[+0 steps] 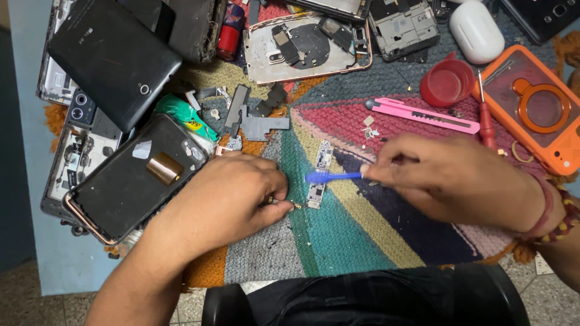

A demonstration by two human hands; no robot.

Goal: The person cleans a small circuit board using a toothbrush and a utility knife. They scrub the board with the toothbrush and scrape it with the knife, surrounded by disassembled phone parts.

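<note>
The right hand grips a blue brush over the small circuit board (on the woven mat), while the left hand pinches what seems a tiny gold part.

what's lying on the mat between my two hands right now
In the head view, a narrow phone circuit board lies on the striped mat between the left hand and right hand. The blue brush held in the right hand reaches across it.

Multicoloured knitted mat over pale blue tabletop; speckled tile floor below, dim indoor light.
</note>
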